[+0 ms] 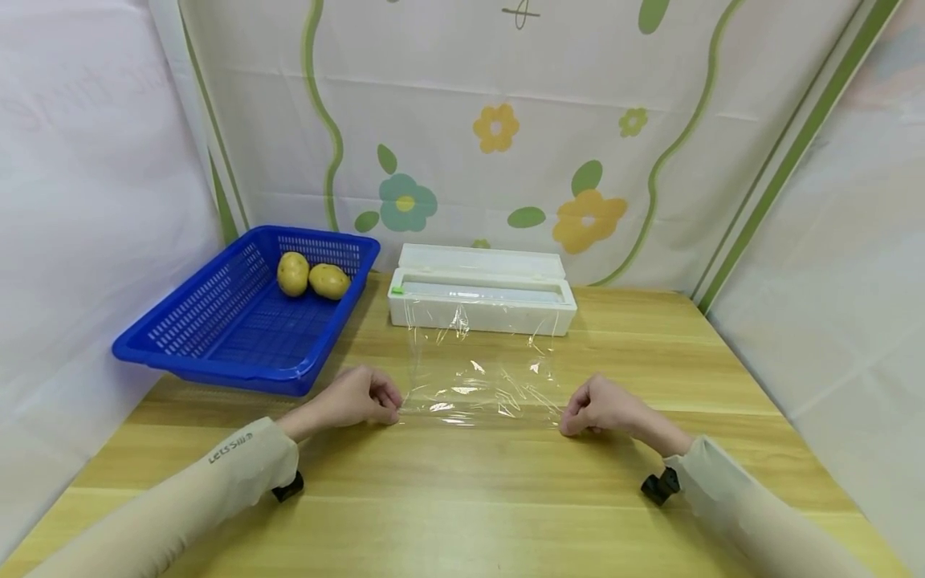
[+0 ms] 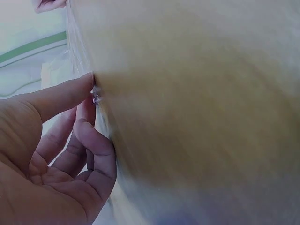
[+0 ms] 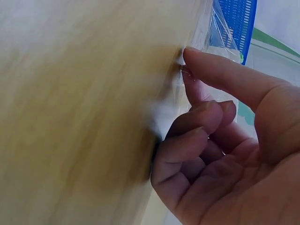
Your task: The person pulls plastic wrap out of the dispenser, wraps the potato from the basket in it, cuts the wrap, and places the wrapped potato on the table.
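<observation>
Pull-out step, prob. — L hand (image 1: 364,396) & R hand (image 1: 603,405) pinch film (image 1: 477,385) in front of box (image 1: 482,278); next likely needs even tension.

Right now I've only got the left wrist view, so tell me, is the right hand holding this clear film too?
Observer: Yes, the right hand pinches the near right corner of the clear film.
Operator: Okay, and where does the film's far end go?
Observer: Back to a long white box with its lid open.
Operator: Got it. Anything standing left of that?
Observer: A blue basket with two potatoes in it.
</observation>
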{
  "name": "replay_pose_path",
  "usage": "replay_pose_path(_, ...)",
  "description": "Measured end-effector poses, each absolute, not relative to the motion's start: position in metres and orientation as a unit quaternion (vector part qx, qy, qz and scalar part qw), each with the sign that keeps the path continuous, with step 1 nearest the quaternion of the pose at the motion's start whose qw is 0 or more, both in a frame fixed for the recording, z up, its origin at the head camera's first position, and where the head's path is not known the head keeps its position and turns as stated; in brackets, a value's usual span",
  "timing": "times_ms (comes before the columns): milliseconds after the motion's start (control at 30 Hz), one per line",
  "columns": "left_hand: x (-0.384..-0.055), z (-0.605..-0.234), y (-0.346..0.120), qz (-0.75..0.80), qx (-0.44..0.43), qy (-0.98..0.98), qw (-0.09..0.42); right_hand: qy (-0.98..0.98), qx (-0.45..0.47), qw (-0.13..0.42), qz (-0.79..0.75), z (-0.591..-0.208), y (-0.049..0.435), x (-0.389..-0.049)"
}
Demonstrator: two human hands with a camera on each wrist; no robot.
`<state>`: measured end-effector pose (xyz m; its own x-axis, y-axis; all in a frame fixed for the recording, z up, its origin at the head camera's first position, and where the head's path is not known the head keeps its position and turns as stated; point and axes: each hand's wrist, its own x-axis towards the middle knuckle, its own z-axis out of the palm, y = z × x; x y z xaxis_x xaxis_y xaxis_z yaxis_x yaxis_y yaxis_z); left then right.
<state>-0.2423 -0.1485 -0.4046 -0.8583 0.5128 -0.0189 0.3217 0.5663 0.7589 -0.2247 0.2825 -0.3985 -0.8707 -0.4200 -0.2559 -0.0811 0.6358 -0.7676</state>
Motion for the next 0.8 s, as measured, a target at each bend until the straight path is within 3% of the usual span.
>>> replay_pose_path(800, -0.2393, -0.4025, -0.1508, 0.375, 0.245, 0.886, 0.119, 0.887, -0.15, 0.203, -0.386, -0.3971, 0.2829, -0.223)
